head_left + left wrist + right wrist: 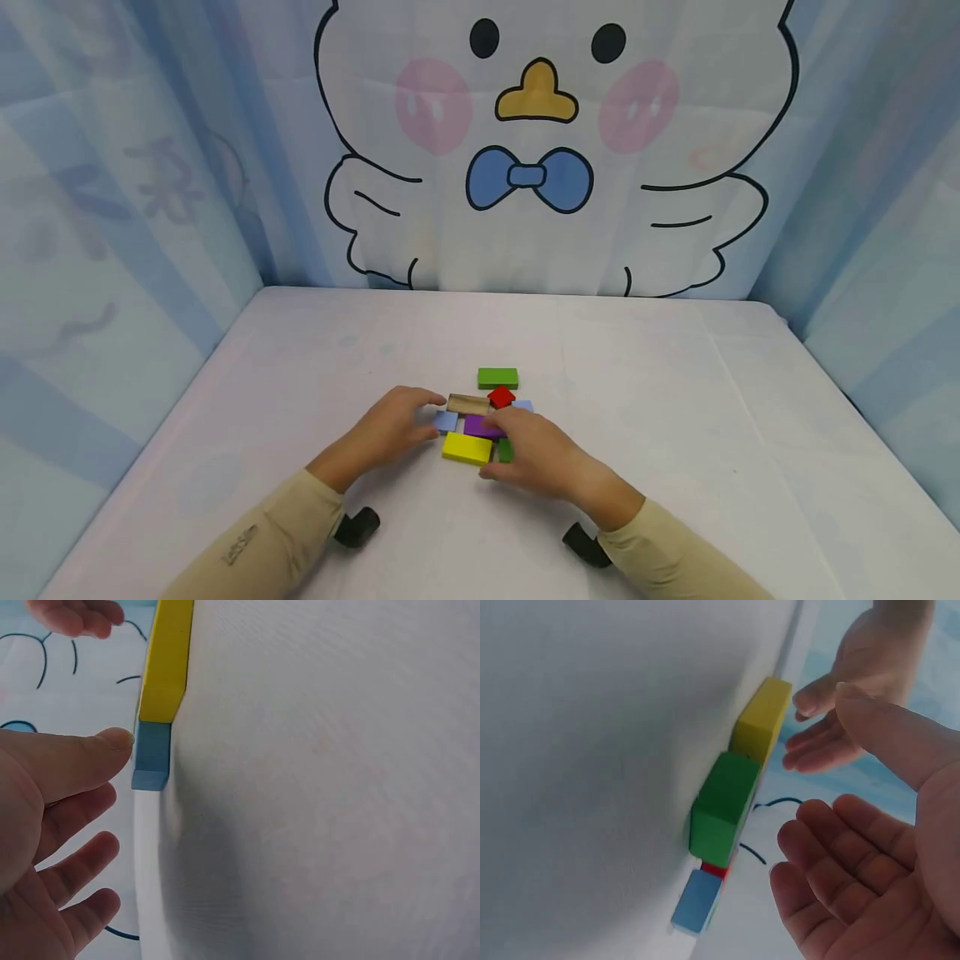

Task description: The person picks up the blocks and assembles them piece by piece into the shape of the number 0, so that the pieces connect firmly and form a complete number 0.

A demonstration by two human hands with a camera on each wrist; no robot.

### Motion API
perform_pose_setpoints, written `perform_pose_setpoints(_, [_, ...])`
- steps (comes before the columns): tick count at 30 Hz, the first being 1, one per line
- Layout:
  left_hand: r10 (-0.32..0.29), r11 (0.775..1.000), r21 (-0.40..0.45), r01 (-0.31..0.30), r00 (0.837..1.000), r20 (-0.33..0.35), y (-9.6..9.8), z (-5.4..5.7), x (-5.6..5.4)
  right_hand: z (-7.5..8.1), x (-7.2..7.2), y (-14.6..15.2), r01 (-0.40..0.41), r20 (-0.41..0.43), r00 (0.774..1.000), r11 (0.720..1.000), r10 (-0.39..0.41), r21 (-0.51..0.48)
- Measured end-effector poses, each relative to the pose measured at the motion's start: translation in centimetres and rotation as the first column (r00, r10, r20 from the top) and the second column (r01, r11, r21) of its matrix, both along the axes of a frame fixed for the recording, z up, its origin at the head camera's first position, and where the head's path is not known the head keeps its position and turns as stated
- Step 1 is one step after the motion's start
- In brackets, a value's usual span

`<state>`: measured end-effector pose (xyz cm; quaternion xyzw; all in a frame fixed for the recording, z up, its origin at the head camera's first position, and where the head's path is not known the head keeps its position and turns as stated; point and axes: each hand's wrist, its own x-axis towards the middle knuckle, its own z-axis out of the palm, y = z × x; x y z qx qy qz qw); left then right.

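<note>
Several coloured blocks lie in a close cluster between my two hands. My left hand (392, 432) is beside the left blue block (446, 422) and the tan block (468, 404), holding neither. In the left wrist view its fingers are spread and its thumb (94, 759) is near the blue block (152, 754). My right hand (542, 457) hovers over the right side, partly covering the purple block (480, 427) and the front green block (505, 451). Loosely bent, its fingers (821, 881) hold nothing in the right wrist view. The yellow block (467, 448) lies at the front.
A red block (501, 397) sits angled beside the tan one, with another blue block (523, 406) to its right, partly hidden. At the back lies a second green block (498, 378). White cloth (637, 375) covers the table; printed curtains (540, 242) surround it.
</note>
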<state>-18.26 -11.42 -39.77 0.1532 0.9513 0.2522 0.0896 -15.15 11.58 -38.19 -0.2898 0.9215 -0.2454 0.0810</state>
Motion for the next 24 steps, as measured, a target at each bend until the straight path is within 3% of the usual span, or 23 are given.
perform_pose_setpoints(9, [-0.005,1.0,0.024,0.005,1.0,0.004,-0.1,-0.5,-0.4,-0.7,-0.1,-0.9,-0.041,0.028,0.999,0.996,0.039,0.077])
perform_pose_setpoints(17, [-0.017,1.0,0.02,0.017,1.0,0.009,0.0,-0.7,-0.9,-0.5,-0.2,-1.3,-0.039,-0.008,0.999,0.996,0.04,0.083])
perform_pose_setpoints(24, [-0.067,0.998,0.009,0.067,0.997,0.031,-0.4,0.0,-0.9,-0.5,-0.2,-1.6,-0.019,-0.016,1.0,0.994,0.02,0.105])
